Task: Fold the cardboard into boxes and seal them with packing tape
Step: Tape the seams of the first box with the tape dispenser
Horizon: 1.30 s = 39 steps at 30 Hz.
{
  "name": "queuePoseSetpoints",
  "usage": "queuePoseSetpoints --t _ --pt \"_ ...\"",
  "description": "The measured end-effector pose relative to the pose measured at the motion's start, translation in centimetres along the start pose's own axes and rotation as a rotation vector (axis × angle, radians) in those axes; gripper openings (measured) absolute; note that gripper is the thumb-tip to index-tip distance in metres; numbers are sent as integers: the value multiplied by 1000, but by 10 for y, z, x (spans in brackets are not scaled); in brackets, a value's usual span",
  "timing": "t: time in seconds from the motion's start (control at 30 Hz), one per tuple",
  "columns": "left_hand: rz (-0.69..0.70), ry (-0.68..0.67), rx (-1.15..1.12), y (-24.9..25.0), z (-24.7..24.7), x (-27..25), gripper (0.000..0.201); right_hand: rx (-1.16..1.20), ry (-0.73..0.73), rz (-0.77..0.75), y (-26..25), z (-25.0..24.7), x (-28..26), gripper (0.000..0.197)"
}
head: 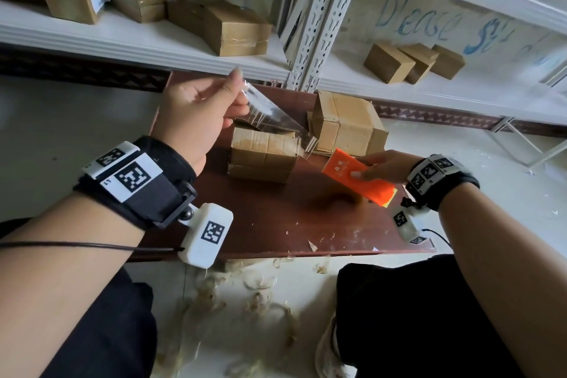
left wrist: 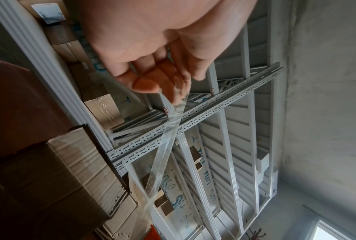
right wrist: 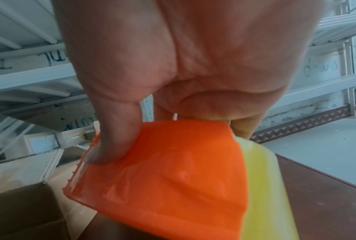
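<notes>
Clear tape strip (head: 277, 123) stretched taut above the small cardboard box (head: 263, 156) on the brown table (head: 276, 215). Free end pinched by left hand (head: 196, 113); orange tape dispenser (head: 357, 176) gripped by right hand (head: 386, 167), thumb on top. Second box (head: 349, 124) just behind.

Both bare forearms wear a black wrist strap (head: 144, 181) carrying white blocks printed with black square codes. A white camera pod (head: 206, 233) hangs below each, trailing a thin black cable (head: 76, 245). Black trousers (head: 408, 316) cover the legs.
</notes>
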<state>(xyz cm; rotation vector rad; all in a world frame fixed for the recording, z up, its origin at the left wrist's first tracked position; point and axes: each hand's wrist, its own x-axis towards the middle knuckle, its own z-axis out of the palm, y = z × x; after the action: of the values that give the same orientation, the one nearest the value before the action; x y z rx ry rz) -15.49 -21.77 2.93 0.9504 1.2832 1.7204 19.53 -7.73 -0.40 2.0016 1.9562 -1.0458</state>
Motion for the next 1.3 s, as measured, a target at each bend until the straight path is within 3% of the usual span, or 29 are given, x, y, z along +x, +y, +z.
queuePoseSetpoints --t 0.13,0.27,0.4,0.63,0.77,1.03,1.3 --pt "-47 41 -13 -2 0 5 26 5 5 -2 -4 -4 -7 73" --pt "-129 47 -83 -4 2 7 21 13 -4 3 -2 -4 -3 84" --pt "-339 -17 -254 -1 1 12 9 9 -5 -4 -9 -2 -2 57" --pt "-325 -22 -222 1 -2 19 6 15 -3 13 -7 -2 6 56" --pt "-342 27 -141 -1 -8 30 4 60 -36 -1 -3 -5 4 42" --pt "-235 133 11 -6 -11 33 11 19 -30 5 1 -6 -2 71" --pt "-136 127 57 1 -3 19 7 -29 -12 -27 -4 -1 -1 90"
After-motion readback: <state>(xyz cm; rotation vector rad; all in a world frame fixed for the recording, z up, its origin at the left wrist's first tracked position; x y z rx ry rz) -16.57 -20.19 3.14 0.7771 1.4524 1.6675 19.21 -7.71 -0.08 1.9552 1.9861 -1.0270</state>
